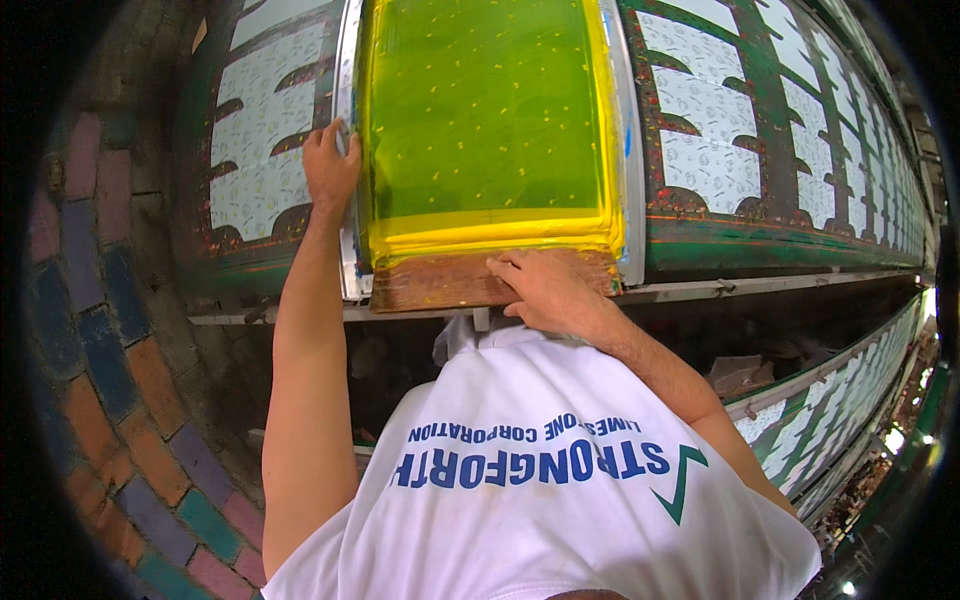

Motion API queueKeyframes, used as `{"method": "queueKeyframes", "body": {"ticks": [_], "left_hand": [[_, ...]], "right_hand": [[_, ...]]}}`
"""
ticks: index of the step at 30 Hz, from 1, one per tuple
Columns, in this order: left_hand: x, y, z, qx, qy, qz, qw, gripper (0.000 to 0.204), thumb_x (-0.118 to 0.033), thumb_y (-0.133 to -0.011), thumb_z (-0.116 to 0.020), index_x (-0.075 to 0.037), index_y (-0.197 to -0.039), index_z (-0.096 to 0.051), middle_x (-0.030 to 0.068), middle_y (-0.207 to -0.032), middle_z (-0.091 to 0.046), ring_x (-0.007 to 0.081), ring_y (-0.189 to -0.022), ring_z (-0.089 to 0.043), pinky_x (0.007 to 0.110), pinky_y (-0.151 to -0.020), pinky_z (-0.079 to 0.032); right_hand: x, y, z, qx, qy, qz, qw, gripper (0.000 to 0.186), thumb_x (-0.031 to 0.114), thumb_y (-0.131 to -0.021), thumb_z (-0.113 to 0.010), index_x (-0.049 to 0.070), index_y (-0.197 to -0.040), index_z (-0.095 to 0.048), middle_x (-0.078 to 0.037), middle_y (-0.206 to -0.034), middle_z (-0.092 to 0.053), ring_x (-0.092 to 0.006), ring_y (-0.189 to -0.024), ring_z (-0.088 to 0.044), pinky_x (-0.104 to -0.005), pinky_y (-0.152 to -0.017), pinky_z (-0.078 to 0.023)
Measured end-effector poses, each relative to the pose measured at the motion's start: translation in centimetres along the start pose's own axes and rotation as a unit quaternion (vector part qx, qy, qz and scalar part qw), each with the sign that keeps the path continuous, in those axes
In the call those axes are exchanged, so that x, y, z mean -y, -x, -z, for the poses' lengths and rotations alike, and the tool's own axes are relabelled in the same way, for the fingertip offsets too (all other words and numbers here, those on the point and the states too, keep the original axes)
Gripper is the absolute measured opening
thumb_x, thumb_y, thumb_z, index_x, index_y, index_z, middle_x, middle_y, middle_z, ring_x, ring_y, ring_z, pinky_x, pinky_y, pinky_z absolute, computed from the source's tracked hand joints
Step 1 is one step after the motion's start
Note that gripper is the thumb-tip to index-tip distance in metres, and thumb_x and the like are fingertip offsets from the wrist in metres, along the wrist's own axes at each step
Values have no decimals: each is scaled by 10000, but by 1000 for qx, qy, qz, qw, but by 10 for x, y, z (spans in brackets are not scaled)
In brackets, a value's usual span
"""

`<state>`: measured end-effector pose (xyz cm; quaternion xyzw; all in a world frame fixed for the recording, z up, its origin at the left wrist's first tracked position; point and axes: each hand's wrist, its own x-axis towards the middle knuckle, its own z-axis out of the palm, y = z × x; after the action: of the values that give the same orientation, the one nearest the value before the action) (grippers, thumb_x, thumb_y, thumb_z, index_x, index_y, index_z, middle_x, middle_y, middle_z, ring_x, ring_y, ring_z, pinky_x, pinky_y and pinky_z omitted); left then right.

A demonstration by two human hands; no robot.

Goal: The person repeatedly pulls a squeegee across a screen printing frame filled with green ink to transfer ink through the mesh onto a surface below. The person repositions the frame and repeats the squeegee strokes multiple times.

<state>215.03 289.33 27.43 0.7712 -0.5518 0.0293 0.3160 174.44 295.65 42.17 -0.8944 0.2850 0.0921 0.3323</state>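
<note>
A screen-printing frame (632, 150) with silver metal sides lies in front of me, its green mesh (480, 120) speckled with small yellow marks. Thick yellow ink (500, 228) lines the near end and the sides of the mesh. Across that near end rests a wooden squeegee (430, 282), ink-stained at its right end. My left hand (333, 165) is closed on the frame's left rail, with thumb and fingers on either side of it. On the right half of the squeegee lies my right hand (550, 290), its fingers bent over the wood; its grip is partly hidden.
Long green print tables carry pale patterned fabric pieces (268, 130) on the left and more pieces (700, 120) on the right. A metal rail (740, 288) runs along the near table edge. Behind me at right stands another table (840, 420). Coloured floor bricks (150, 380) lie at left.
</note>
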Motion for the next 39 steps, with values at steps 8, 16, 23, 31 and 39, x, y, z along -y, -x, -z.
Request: {"method": "queueKeyframes", "body": {"ticks": [8,16,23,31,39], "left_hand": [[-4,0,3,31,-34,5,999,432,-241,-945,-755,-48,-1328,-699,191,-1100,-674,391,-1053,-637,493,-932,-511],[-4,0,1,18,-59,-14,998,427,-252,-962,-751,-56,-1338,-707,190,-1117,-673,387,-1073,-631,476,-956,-513],[1,3,1,43,-49,10,998,464,-270,-965,-759,-65,-1378,-705,182,-1183,-667,361,-1117,-624,451,-990,-516],[-5,4,6,39,-5,24,999,464,-260,-957,-781,-71,-1374,-708,163,-1180,-670,342,-1110,-622,438,-986,-517],[7,10,-7,0,-24,0,1000,447,-228,-953,-796,-57,-1358,-714,162,-1147,-675,332,-1071,-627,437,-956,-523]], "right_hand": [[-135,46,53,-258,-114,-134,950,538,192,-922,-770,-13,-1397,-623,-219,-1323,-655,-413,-1199,-647,-467,-1040,-524],[-219,57,65,-270,-190,-312,891,623,291,-945,-790,-42,-1433,-593,-198,-1316,-649,-286,-1012,-710,-420,-888,-583],[-208,37,37,-298,-104,-303,899,790,340,-868,-852,-78,-1461,-541,-229,-1313,-574,-400,-1237,-602,-489,-1045,-508],[-204,29,33,-329,-47,-308,891,687,276,-797,-847,-64,-1350,-624,-189,-1175,-602,-370,-1116,-636,-465,-933,-546],[-182,39,49,-382,-21,-280,880,615,255,-737,-848,-16,-1265,-688,-146,-1077,-623,-349,-1011,-663,-462,-835,-565]]}}
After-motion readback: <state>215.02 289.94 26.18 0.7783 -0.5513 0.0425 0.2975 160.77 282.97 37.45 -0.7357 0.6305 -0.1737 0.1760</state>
